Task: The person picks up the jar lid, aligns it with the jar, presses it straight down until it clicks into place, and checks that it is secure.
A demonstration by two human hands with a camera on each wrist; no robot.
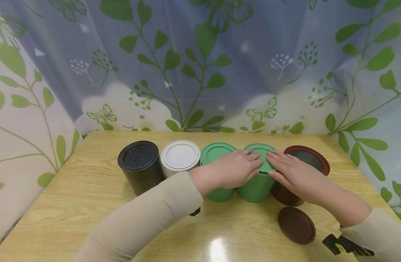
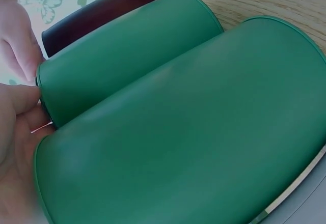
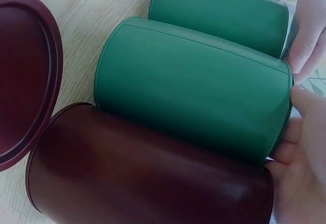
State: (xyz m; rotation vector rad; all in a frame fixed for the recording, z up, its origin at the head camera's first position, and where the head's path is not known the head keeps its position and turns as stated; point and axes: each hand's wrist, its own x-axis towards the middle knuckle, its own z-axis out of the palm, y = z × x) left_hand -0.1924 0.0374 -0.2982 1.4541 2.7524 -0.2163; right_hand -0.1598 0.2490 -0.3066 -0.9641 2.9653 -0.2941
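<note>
Five lidded or open cans stand in a row, and both hands are on the second green can from the right end. My left hand rests its extended fingers on the left part of its green lid. From the other side my right hand presses the lid's right part, fingers straight, thumb at the near rim. In the left wrist view the other green can lies closest to the camera. A dark brown can, its top uncovered, stands right of the hands, partly hidden by the right one.
A brown lid lies on the wooden table in front of the brown can. Left of the green cans stand a white can and a black can, both lidded. A leaf-patterned curtain hangs behind the table.
</note>
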